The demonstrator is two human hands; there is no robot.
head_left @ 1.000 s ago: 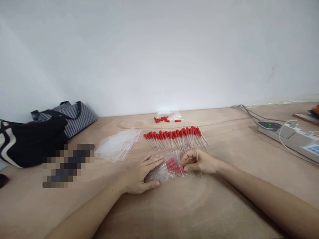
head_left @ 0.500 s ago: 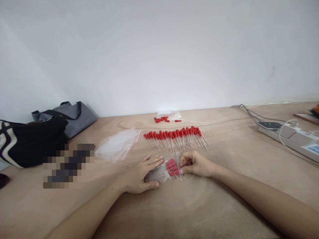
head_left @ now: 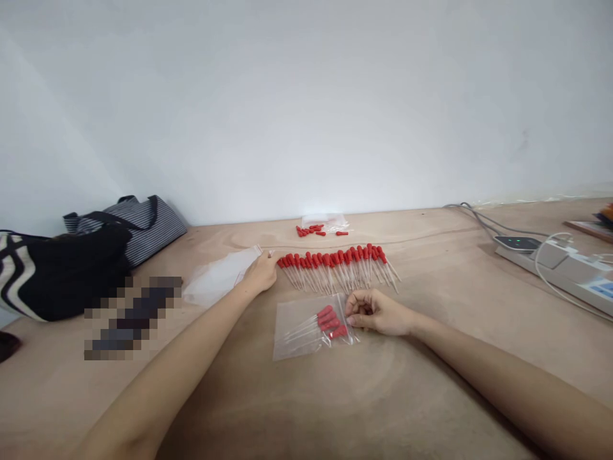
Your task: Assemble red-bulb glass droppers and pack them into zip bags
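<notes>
Our table (head_left: 440,281) bears one bag (head_left: 287,326) of droppers (head_left: 327,317), right hand (head_left: 380,313) pinching its edge; at twelve o'clock a dropper row (head_left: 327,260) lies unbagged; left hand (head_left: 261,273), grip unclear.

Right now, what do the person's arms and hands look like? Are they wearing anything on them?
Both the left arm and right arm are bare: no sleeves, watch or bracelet shows. They narrow toward the wrists. The left hand and right hand wear no gloves. I can't see any ring, but some fingers are partly hidden.
</notes>
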